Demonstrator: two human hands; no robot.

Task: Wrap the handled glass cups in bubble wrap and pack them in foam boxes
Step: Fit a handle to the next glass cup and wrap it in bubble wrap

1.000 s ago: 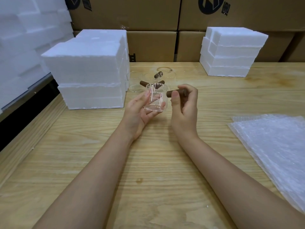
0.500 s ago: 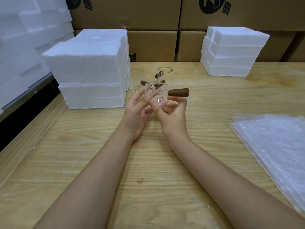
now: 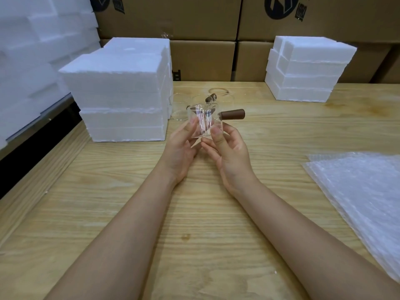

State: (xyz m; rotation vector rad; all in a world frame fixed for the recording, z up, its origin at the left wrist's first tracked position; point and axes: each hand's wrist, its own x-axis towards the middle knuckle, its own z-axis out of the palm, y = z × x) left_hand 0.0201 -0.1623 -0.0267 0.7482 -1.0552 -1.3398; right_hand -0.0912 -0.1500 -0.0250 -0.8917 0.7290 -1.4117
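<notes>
A clear glass cup (image 3: 202, 123) with a brown wooden handle (image 3: 232, 114) pointing right is held above the wooden table (image 3: 194, 213). My left hand (image 3: 180, 152) holds its left side with fingers and thumb. My right hand (image 3: 230, 154) pinches its right wall, thumb on the near side, just under the handle. Behind it stand several more glass cups (image 3: 213, 98) with brown handles. A stack of bubble wrap sheets (image 3: 365, 195) lies at the right. White foam boxes (image 3: 123, 94) are stacked at the left, another foam stack (image 3: 307, 68) at the back right.
Cardboard cartons (image 3: 203, 59) line the wall behind the table. More white foam blocks (image 3: 32, 61) are piled beyond the table's left edge. Bare wood lies between my forearms and the bubble wrap.
My right hand has let go of the brown handle and moved to the cup's right wall. The cup has risen slightly and turned upright, with the handle sticking out to the right.
</notes>
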